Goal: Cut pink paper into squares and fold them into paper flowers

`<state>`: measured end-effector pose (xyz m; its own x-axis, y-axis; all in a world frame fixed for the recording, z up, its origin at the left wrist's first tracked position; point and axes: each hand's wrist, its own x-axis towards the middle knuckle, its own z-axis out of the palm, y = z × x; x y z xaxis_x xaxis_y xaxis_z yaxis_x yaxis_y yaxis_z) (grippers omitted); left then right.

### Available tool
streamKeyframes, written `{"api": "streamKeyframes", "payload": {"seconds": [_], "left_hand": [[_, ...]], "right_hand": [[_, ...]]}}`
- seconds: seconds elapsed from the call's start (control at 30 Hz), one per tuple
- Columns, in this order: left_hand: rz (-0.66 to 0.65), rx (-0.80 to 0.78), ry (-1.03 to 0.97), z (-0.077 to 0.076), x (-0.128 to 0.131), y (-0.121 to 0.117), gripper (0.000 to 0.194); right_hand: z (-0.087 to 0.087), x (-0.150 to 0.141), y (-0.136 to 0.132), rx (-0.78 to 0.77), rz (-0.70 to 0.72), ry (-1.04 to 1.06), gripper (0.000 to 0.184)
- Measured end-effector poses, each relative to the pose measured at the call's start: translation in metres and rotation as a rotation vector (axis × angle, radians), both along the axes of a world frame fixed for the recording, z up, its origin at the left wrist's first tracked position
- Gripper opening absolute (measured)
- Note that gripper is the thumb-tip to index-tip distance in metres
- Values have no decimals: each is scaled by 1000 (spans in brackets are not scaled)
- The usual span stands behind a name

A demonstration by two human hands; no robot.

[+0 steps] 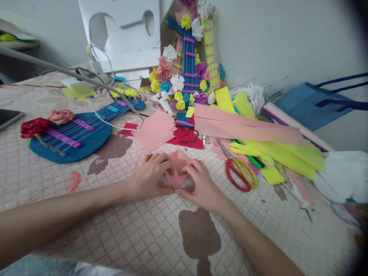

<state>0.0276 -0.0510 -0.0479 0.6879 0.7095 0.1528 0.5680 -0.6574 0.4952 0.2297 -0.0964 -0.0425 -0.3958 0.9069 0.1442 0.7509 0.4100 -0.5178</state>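
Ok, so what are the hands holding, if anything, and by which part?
The left hand and right hand hold the folded pink paper by its two sides, and around its lower tip.

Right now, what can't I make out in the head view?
In the head view:
Folded pink paper: side edges, hidden by the left fingers and right fingers.
Dark flat object: remainder, cut off by left edge.
Blue strapped item: strap ends, cut off by right edge.
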Motion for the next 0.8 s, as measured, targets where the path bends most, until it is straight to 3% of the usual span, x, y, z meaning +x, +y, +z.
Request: {"api": "streamKeyframes", "payload": {"seconds": [0.17, 0.33, 0.43, 0.5, 0.7, 0.8], "left_hand": [[-10, -14, -4, 1, 0, 0, 28], [-24, -51, -8, 2, -1, 5, 27], [-41, -65, -40, 1, -4, 12, 15], [-26, -34, -50, -1, -8, 18, 5], [79, 207, -28, 6, -14, 24, 9], [-32, 171, -159, 8, -7, 13, 10]], "right_hand": [[-4, -9, -2, 40, -87, -16, 18], [-11, -17, -3, 90, -171, -63, 20], [-11, -18, -4, 92, -175, -72, 21], [-11, -17, -4, 88, -176, -80, 22], [-12, -17, -3, 92, -167, -35, 20], [-12, -18, -3, 102, -167, -34, 21]]}}
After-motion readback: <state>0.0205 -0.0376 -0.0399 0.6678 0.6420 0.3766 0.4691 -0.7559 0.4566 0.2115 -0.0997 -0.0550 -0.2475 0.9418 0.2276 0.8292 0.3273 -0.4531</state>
